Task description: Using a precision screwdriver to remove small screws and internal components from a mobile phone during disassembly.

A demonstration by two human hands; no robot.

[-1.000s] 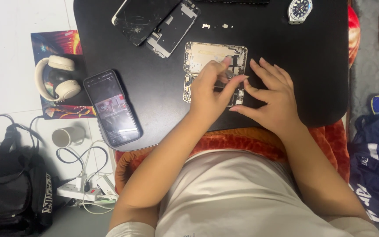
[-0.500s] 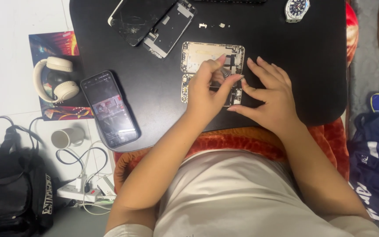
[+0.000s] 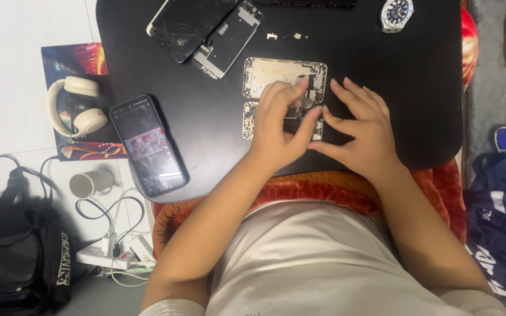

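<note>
An opened phone housing (image 3: pixel 273 73) lies on the black lap table (image 3: pixel 206 117), with a bare circuit board (image 3: pixel 248 121) just below it. My left hand (image 3: pixel 276 131) is bent over both, its fingertips pinched around a small grey round-topped tool (image 3: pixel 307 102) at the housing's lower right. My right hand (image 3: pixel 363 133) rests beside it on the table, fingers spread and holding nothing, its thumb touching my left thumb. The middle of the board is hidden under my left hand.
A cracked screen (image 3: pixel 184 26), a display panel (image 3: pixel 229 38), tiny loose parts (image 3: pixel 285 36) and a wristwatch (image 3: pixel 396 13) lie at the far edge. A lit smartphone (image 3: pixel 147 146) sits left. On the floor: headphones (image 3: pixel 74 105), cup (image 3: pixel 86 183), power strip (image 3: pixel 103 256), black bag (image 3: pixel 13 257).
My left fingertips have crept up from the board to the housing's lower right corner. My right hand has stayed put. The view has drifted slightly.
</note>
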